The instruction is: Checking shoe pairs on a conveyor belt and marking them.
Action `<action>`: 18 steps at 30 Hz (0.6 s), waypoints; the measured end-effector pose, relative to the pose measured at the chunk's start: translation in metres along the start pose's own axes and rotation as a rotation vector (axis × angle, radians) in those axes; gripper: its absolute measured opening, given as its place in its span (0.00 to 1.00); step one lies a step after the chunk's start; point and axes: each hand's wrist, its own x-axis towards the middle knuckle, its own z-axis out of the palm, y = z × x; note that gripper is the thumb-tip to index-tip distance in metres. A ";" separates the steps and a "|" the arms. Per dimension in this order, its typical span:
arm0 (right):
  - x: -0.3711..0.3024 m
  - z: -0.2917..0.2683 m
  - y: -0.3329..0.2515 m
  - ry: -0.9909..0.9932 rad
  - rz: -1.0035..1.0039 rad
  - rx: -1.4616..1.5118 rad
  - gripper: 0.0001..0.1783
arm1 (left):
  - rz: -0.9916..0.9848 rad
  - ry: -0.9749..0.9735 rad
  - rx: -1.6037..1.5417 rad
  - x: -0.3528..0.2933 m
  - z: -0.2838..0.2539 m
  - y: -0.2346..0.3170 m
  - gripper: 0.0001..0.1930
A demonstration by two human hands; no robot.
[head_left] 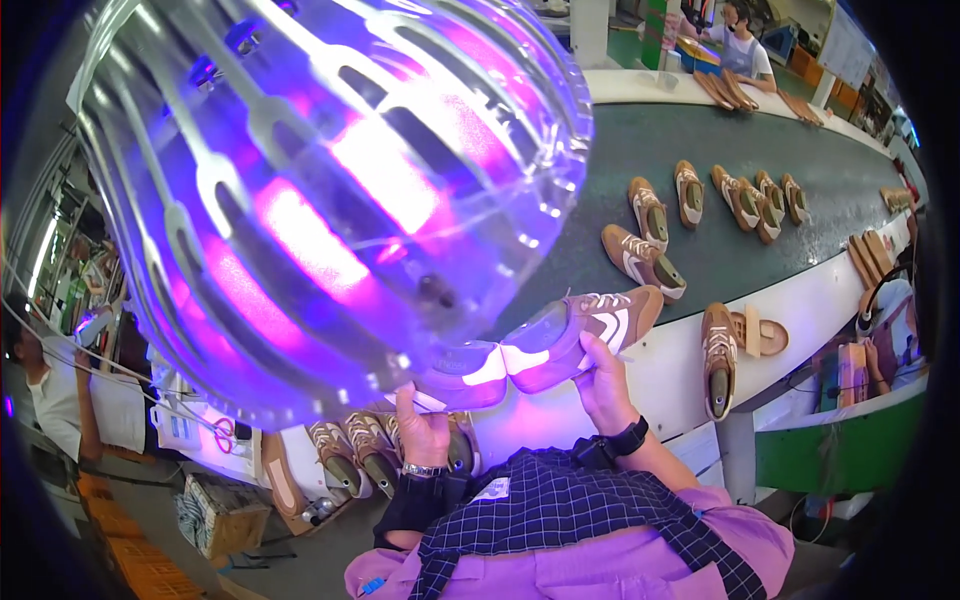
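Note:
My left hand grips a brown-and-white sneaker, thumb up against its side. Much of that shoe is hidden behind a large, slatted housing glowing purple. In my right hand is a second sneaker, brown with a white side stripe and laces, its toe pointing right. The two shoes meet heel to heel, and purple light falls on them. My right thumb presses on the side of its shoe, with the fingers under the sole. A watch is on each wrist.
A dark green conveyor belt carries several similar sneakers. On its white edge are a sneaker and brown soles. More sneakers stand near my left hand, beside red scissors. A person sits across the belt.

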 end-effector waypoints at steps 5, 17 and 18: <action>-0.003 0.007 -0.005 0.025 -0.022 0.078 0.19 | 0.003 -0.004 0.008 -0.007 0.010 0.003 0.15; -0.003 0.009 -0.009 0.033 0.033 -0.039 0.21 | -0.070 0.009 -0.001 -0.003 0.000 0.000 0.17; -0.003 0.008 -0.009 0.036 0.032 -0.034 0.21 | -0.087 0.009 -0.009 -0.002 -0.002 0.000 0.18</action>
